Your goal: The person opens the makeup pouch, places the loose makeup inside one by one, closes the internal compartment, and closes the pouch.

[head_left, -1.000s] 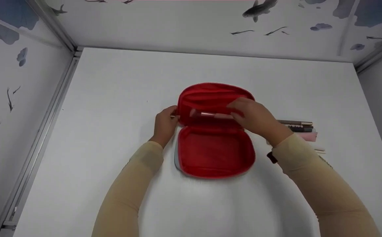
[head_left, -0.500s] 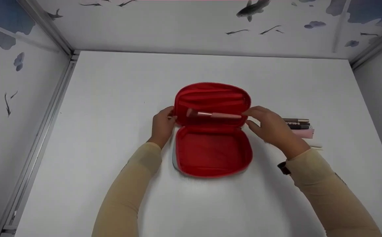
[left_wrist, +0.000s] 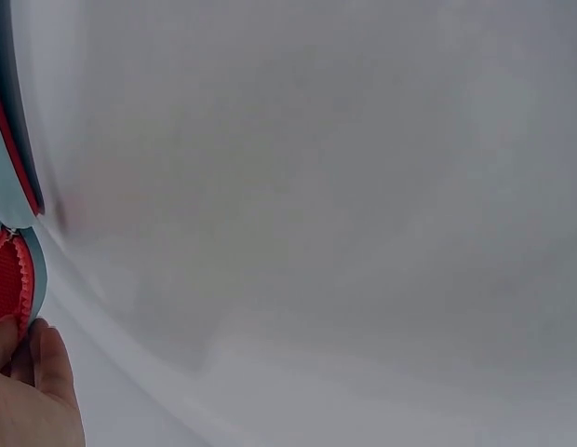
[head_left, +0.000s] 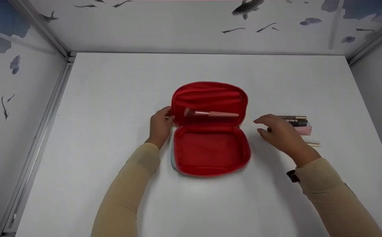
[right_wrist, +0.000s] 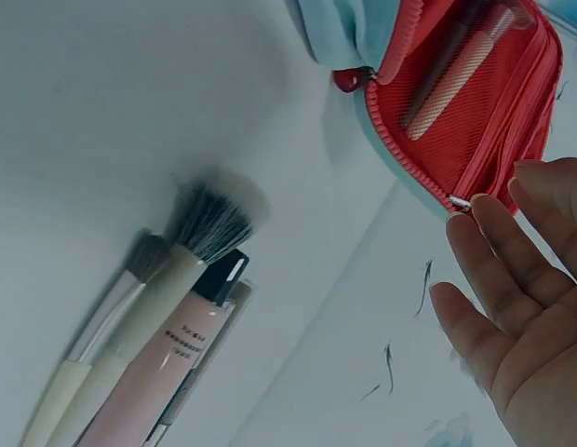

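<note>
A cosmetic bag [head_left: 212,151] with red lining and a light blue outside lies unzipped and spread open on the white table. Its lid [head_left: 207,89] is raised at the back, and a pink makeup brush [head_left: 224,114] lies across it, behind mesh in the right wrist view. My left hand [head_left: 159,128] pinches the lid's left edge; the left wrist view shows thumb and fingers on the zipper rim [left_wrist: 28,289]. To the right of the bag, my right hand [head_left: 279,136] is in the air, fingers spread apart and holding nothing. The bag's lower half holds nothing visible.
Right of the bag, partly hidden by my right hand, lie a pink tube [right_wrist: 167,363], a thick brush [right_wrist: 140,321], a thinner brush [right_wrist: 102,326] and dark pencil-like sticks [head_left: 296,117]. Patterned white walls [head_left: 178,26] border the table.
My right hand has let go of the makeup brush inside the lid and moved right, away from the bag. The left hand keeps its grip on the lid's edge.
</note>
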Demonstrator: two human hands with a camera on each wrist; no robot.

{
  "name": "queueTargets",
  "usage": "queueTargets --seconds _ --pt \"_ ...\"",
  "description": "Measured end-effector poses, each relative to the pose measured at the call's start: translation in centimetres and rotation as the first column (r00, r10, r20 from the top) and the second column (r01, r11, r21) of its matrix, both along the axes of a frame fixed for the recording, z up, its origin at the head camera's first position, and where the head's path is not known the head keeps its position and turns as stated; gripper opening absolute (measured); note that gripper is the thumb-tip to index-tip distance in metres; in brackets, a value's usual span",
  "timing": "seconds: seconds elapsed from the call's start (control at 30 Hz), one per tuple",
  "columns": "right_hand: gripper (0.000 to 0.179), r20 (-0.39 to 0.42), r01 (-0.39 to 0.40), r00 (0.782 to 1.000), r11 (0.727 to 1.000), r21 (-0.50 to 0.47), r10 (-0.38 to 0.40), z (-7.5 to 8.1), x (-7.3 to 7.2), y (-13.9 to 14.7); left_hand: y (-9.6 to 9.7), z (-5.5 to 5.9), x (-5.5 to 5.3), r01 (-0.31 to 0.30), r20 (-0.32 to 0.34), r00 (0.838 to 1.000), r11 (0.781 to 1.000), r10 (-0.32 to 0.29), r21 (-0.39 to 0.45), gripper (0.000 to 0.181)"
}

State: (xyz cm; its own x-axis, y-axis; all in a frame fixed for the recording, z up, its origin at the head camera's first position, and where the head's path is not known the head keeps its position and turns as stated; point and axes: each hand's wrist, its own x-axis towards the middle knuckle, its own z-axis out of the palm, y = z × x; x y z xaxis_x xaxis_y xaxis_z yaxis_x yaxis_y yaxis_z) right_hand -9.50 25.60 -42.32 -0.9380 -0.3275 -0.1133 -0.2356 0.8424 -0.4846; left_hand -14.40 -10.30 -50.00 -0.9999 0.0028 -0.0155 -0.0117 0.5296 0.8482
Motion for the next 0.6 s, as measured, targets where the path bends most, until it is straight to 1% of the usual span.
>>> queueTargets --seconds 0.07,0.17,0.33,0.4,0.6 --pt "0.030 0.019 0.018 1.000 1.000 0.006 -0.018 -0.3 0.3 0.6 0.0 0.0 0.0 -0.001 0.005 1.000 1.000 0.001 -0.003 0.030" --pt "0.030 0.024 0.041 0.999 0.999 0.024 -0.042 -0.8 0.9 1.3 0.0 0.0 0.0 -0.004 0.005 1.000 1.000 0.004 -0.003 0.032" --pt "0.029 0.030 0.080 0.996 0.994 0.076 -0.083 -1.7 1.6 2.1 0.0 0.1 0.1 -0.005 -0.019 1.000 1.000 0.005 0.003 0.033" --pt "0.028 0.013 0.083 0.996 0.992 0.095 -0.085 -2.0 1.9 2.3 0.0 0.1 0.1 -0.005 -0.025 1.000 1.000 0.005 0.005 0.032" --pt "0.026 -0.081 0.093 0.993 0.986 0.139 -0.082 -2.8 2.6 3.4 0.0 0.1 0.1 -0.003 -0.030 1.000 1.000 0.003 -0.002 0.031"
